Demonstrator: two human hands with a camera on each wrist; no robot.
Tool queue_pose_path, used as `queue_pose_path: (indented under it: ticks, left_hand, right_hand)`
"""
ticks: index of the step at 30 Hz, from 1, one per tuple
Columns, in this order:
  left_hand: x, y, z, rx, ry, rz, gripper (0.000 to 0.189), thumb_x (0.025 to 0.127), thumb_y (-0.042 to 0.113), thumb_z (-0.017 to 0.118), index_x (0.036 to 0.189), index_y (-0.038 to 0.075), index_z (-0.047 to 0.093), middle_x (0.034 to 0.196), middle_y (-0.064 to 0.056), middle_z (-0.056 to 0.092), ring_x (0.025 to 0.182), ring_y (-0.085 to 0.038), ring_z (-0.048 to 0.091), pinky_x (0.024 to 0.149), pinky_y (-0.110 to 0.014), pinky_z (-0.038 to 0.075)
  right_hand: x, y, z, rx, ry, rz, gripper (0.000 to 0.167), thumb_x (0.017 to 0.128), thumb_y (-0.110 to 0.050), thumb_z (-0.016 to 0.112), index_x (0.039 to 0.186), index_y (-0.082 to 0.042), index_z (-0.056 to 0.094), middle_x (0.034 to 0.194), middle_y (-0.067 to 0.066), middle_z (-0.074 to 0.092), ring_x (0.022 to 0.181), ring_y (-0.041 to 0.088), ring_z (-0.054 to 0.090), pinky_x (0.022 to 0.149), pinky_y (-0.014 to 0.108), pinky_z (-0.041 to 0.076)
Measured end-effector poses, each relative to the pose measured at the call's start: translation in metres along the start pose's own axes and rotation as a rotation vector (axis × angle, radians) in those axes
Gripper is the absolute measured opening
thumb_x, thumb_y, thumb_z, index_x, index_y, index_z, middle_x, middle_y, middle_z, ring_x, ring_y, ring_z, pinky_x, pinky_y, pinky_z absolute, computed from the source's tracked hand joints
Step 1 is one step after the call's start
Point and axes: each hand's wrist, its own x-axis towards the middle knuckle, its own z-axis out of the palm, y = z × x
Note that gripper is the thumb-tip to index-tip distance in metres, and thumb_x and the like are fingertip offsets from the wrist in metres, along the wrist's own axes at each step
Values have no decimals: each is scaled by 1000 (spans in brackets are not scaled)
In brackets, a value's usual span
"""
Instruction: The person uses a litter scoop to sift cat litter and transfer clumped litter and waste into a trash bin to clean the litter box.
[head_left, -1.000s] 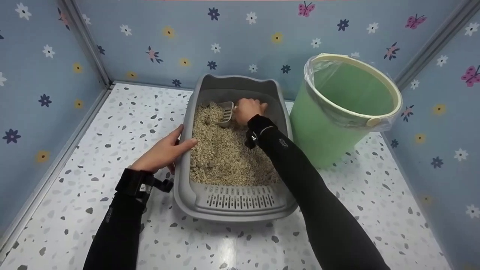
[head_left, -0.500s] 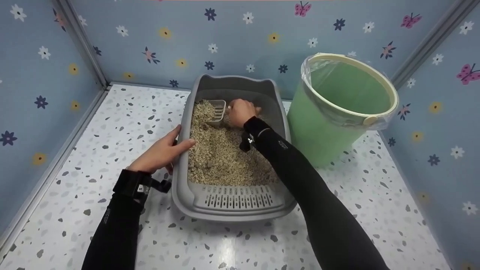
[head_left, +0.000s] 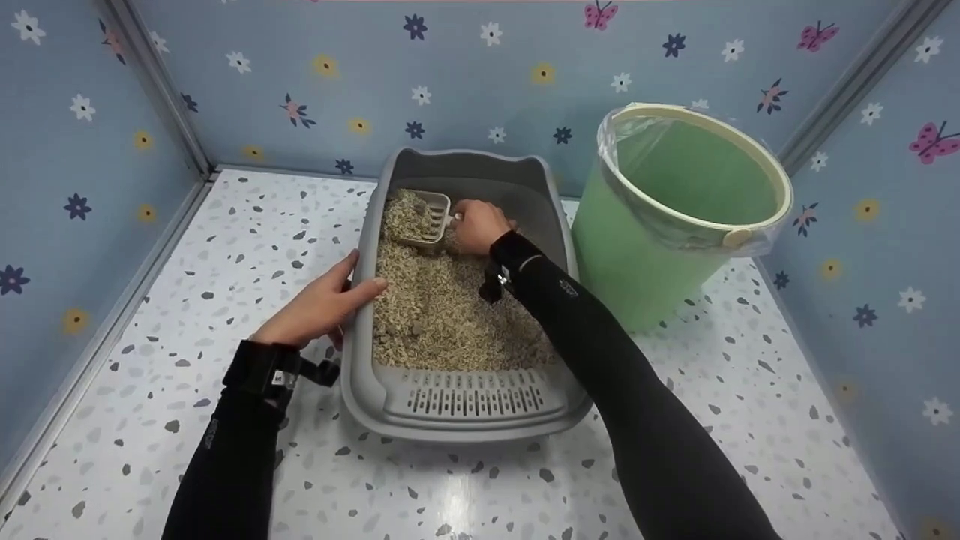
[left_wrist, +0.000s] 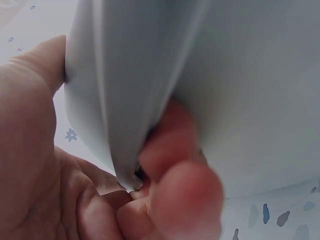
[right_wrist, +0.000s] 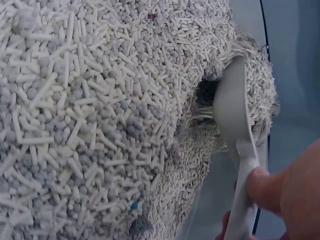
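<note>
**Scoop in the litter, tray held at its side**

Nearest you, the slotted step of the grey litter tray (head_left: 465,394) sits at 6 o'clock on the speckled floor (head_left: 225,240); your two black sleeves run up either side of it; your left hand (head_left: 319,307) is at 9 o'clock of the tray, gripping the side wall, thumb over the rim and inside, fingers (left_wrist: 170,200) curled under the lip on the outside, as the left wrist view shows; further in, the pellet litter (head_left: 442,307) fills the tray, heaped higher toward 11 o'clock; your right hand (head_left: 480,225) is at the far end, about 12 o'clock, closed round the handle of the pale scoop (head_left: 427,219), thumb pressed on the handle in the right wrist view; the scoop's bowl (right_wrist: 231,107) points toward 9 o'clock from the hand, dug into the heap with pellets in it and piled against it; beyond and to 2 o'clock stands the green bin (head_left: 675,217) with a clear liner folded over its cream rim, just beside the tray's right wall; flowered blue walls (head_left: 465,82) close the back and sides.
</note>
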Motion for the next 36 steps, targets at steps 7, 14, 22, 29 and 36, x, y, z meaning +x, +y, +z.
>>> queue_pose_path:
  ticks: [7,14,22,29,36]
  left_hand:
    - [2,-1,0,3,2,-3,112,106,71,64,181,23,-3,130,-28,66,76,-34,75,59,-52,69]
    - [3,-2,1,11,1,5,113,105,73,64,181,23,-2,129,-27,66,75,-35,74,59,-52,69]
    - [3,-1,0,1,-1,8,111,107,69,64,180,21,-4,129,-29,65,73,-31,74,56,-52,68]
    - [4,0,1,6,-9,14,109,108,66,63,180,21,-6,132,-30,63,76,-30,74,56,-51,69]
    - [1,-4,-1,11,4,14,110,107,68,64,180,22,-4,133,-32,64,74,-31,75,59,-56,69]
  right_hand:
    - [-8,-3,-9,15,-49,-68,36,118,-26,58,147,-8,70,142,13,72,135,34,65,119,58,49]
    - [-10,0,-10,49,-65,-111,36,117,-23,61,145,-4,71,137,15,73,127,32,67,112,42,55]
    - [-11,1,-15,88,-88,-127,38,118,-23,60,148,-2,68,135,17,72,121,32,66,109,43,54]
    - [-11,6,-20,97,-94,-123,37,118,-23,59,145,0,70,134,19,71,118,30,64,108,41,53]
    - [-21,9,-30,115,-112,-112,37,119,-22,56,144,3,67,132,22,69,112,31,61,105,43,52]
